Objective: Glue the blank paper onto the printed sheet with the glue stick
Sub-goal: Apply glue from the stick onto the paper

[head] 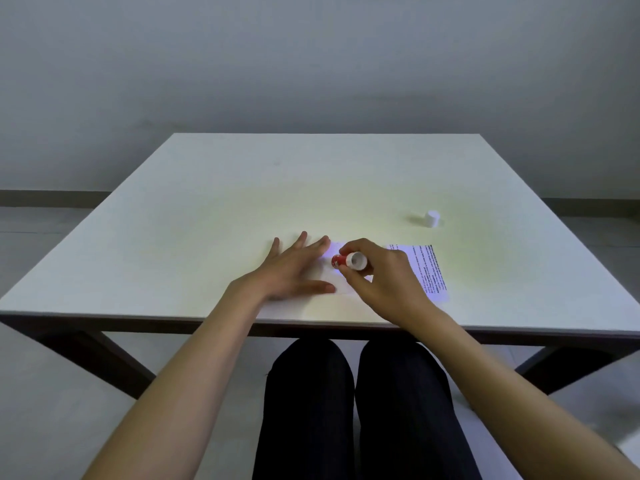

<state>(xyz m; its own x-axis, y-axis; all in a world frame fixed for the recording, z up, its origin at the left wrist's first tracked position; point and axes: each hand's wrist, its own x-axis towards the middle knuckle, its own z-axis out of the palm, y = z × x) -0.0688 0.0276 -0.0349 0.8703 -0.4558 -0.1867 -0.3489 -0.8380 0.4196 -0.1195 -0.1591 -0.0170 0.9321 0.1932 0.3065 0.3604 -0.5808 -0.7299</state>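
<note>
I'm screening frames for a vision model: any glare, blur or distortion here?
Head view: bright wash whitens the blank paper against the table; printed sheet text too blurred to read; wide-angle bending at the frame edges; cap casts a soft shadow leftward.

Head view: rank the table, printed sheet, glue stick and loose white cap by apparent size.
1. table
2. printed sheet, partly hidden by the right hand
3. glue stick and white cap: too close to rank

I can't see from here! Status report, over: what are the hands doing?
Left hand flat, pinning blank paper. Right hand gripping glue stick, tip toward paper. Cap off, standing clear. Printed sheet beside, waiting.
</note>
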